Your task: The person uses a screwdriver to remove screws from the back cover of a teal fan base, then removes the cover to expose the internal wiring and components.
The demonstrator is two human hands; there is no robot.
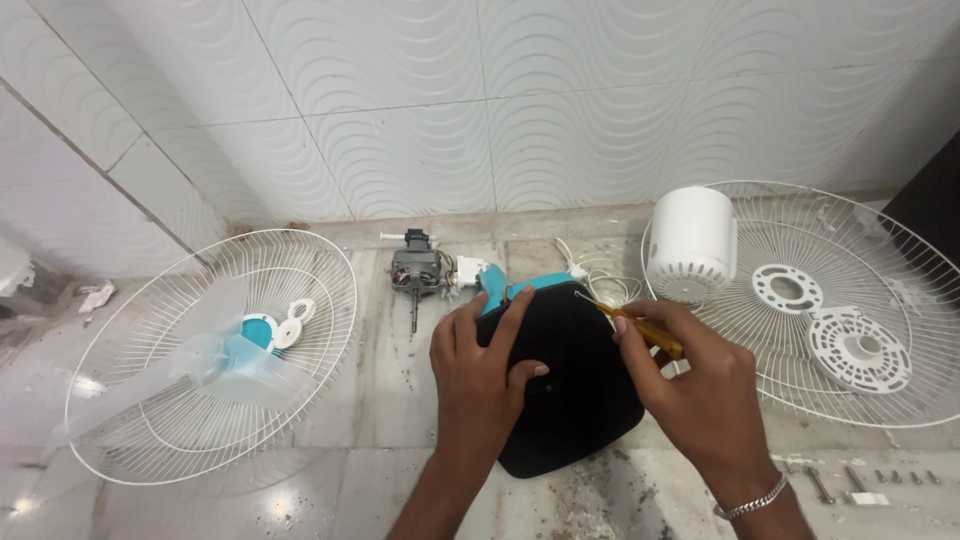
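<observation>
On a pale marble floor, a small row of loose metal screws (880, 480) lies near the front right edge, beside the wrist that wears a silver chain bracelet (752, 500). Just beyond, the left hand (480, 370) is spread flat, fingers (515, 310) open and pressing on the rounded black plastic fan base (575, 400), which sits at the middle of the floor and is the nearer hand's charge. The right hand (700, 385) is clenched around the yellow-handled screwdriver (630, 325), whose long axis runs from the fist up and leftward, its thin metal tip meeting the base's far edge by the teal plastic neck (520, 285), close to the left fingertips. To the left lies a white wire fan guard (130, 300) holding a translucent blue blade (235, 360); to the right, a second white wire guard (900, 260) carries a white cylindrical motor cover (690, 240) and two white round plastic plates (830, 320). Farther back, a bare grey metal motor (415, 270) rests near the white tiled wall (480, 90).
</observation>
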